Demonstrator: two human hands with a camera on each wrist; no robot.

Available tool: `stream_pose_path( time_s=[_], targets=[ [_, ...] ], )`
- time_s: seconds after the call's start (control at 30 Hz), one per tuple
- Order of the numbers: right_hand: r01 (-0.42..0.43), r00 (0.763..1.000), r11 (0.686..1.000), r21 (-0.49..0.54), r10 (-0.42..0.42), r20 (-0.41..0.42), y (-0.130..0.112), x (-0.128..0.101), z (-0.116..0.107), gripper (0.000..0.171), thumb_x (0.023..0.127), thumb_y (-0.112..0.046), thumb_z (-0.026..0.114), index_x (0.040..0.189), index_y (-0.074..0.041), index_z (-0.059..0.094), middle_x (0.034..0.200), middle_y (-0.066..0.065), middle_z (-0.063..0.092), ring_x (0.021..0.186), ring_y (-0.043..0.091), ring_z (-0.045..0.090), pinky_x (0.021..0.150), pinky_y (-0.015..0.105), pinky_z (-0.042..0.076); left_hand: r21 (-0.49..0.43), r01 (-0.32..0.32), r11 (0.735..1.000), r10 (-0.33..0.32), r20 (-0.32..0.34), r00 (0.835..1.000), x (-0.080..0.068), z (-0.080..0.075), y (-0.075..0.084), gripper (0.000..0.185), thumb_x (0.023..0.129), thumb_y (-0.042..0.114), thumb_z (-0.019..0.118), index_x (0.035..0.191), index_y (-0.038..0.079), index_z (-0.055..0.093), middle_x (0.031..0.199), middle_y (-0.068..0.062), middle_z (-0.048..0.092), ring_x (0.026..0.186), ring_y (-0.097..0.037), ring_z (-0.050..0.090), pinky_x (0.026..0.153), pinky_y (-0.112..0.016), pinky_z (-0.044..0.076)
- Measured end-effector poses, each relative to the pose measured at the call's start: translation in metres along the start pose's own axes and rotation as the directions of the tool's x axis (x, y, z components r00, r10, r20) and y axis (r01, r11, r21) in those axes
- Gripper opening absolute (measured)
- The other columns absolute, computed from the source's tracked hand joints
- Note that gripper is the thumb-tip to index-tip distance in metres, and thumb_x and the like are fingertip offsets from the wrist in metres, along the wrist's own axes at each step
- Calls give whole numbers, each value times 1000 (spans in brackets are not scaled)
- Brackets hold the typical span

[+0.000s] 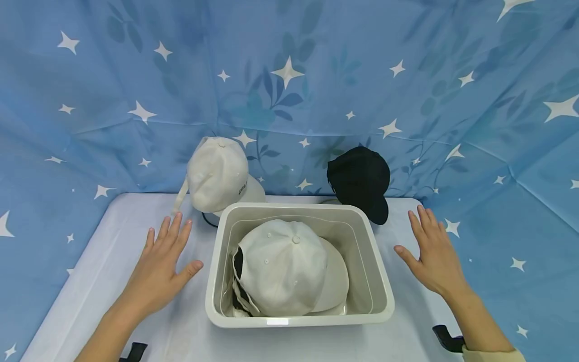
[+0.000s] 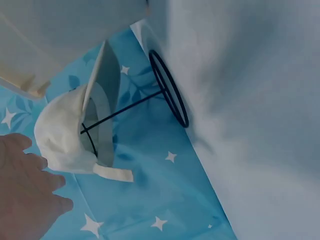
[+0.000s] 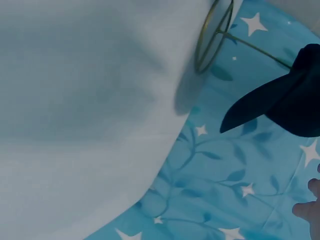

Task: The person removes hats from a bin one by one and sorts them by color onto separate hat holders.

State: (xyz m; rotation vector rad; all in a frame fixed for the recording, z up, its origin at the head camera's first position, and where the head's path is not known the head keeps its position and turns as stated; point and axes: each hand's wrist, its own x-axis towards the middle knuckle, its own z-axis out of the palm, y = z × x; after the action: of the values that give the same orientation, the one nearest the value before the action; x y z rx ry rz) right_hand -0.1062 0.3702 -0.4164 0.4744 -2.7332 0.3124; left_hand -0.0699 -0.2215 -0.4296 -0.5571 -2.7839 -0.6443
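A pale grey plastic bin (image 1: 380, 281) stands in the middle of the white table and holds a white cap (image 1: 285, 266) lying over a darker one. My left hand (image 1: 165, 256) lies flat on the table left of the bin, fingers straight, holding nothing. On the other side my right hand (image 1: 429, 251) is spread the same way, empty. Behind the bin a white cap (image 1: 217, 173) (image 2: 62, 132) sits on a black wire stand (image 2: 167, 92). A black cap (image 1: 359, 178) (image 3: 285, 97) sits on a second wire stand (image 3: 212, 35).
Blue star-and-leaf cloth (image 1: 289, 75) walls the table at the back and both sides. Two black clips (image 1: 445, 338) grip the near table edge. Bare white tabletop (image 1: 113, 241) lies either side of the bin.
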Motion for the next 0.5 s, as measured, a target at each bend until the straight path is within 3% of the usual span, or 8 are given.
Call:
stream_pose_path(
  time_s=[0.3, 0.5],
  targets=[
    [81, 996, 996, 37, -80, -30, -23, 10, -13, 89, 101, -61, 52, 167, -9, 24, 173, 19, 19, 159, 41, 14, 128, 55, 7, -84, -101, 991, 95, -74, 993, 3, 5, 13, 82, 105, 55, 52, 168, 12, 22, 175, -12, 13, 161, -34, 7, 128, -50, -1],
    [139, 989, 988, 68, -136, -56, -36, 17, -17, 92, 100, -70, 44, 167, -10, 26, 172, 18, 21, 160, 37, 15, 128, 56, 10, -121, -189, 974, 171, -141, 975, 6, 10, 18, 88, 101, 70, 44, 167, 13, 29, 174, -13, 19, 161, -33, 13, 129, -47, 3]
  ],
)
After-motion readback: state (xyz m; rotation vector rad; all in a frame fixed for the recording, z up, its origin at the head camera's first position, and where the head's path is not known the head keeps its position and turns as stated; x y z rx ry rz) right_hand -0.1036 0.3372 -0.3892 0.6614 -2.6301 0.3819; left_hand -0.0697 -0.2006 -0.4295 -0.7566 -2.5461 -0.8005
